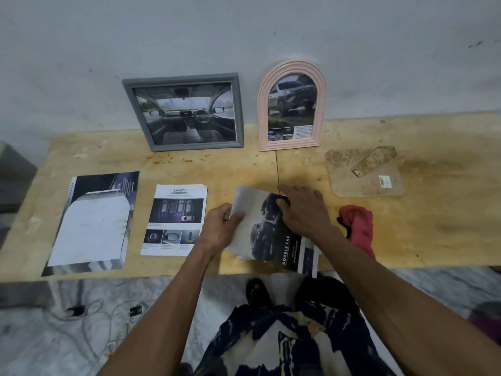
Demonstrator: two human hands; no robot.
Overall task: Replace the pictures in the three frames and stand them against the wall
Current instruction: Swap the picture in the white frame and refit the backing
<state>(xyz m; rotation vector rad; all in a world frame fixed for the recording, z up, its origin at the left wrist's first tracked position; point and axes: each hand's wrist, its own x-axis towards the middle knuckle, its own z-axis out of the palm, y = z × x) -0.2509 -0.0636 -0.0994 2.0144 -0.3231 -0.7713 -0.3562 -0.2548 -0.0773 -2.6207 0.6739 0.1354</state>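
A printed truck picture (267,234) marked "DOUBLE CAB" lies at the table's front edge. My left hand (221,227) pinches its lifted left edge. My right hand (301,210) presses flat on its upper right part, fingers spread. A white and dark edge (310,257) shows beneath the sheet, and I cannot tell what it is. A grey rectangular frame (187,112) with a car-interior picture leans against the wall. Right of it leans a pink arched frame (291,104) with a truck picture.
A worn backing board with its stand (363,172) lies at the right, a red cloth (357,226) in front of it. A "SAFETY" page (174,218) and a dark sheet with a cut-out (95,221) lie at the left. Cables (108,316) trail on the floor.
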